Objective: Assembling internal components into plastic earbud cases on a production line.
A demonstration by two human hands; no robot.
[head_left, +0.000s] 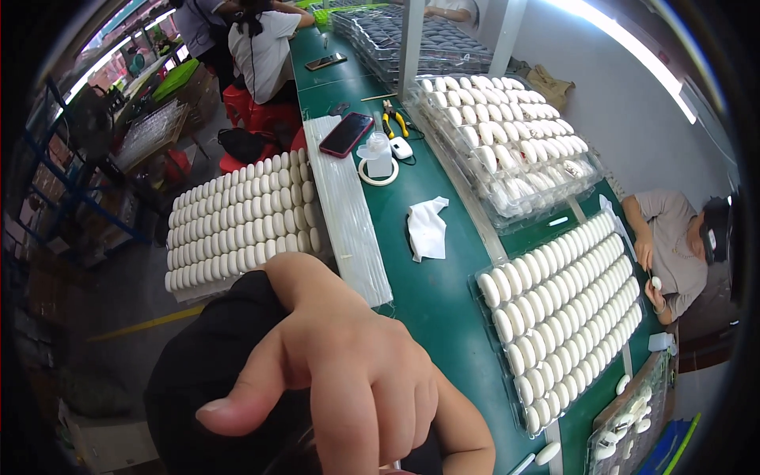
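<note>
Large and close to the view, my left hand (360, 368) shows its back, with the fingers pointing down past the lower edge and the thumb held apart. Nothing shows in it; its fingertips are cut off. A bare bent forearm (463, 431) appears behind it at the lower right, but my right hand is out of sight. To the right of my left hand, a clear tray (518, 396) on the green table (416, 305) holds rows of white oval pieces (558, 305). Another set of white pieces (241, 222) stands beyond my wrist at the left.
Stacked clear trays (503, 214) stand at the far right. On the table are a white cloth (427, 228), a phone (347, 134), yellow-handled pliers (393, 119) and a white bottle (380, 158). A co-worker (673, 237) sits on the right, holding a white piece.
</note>
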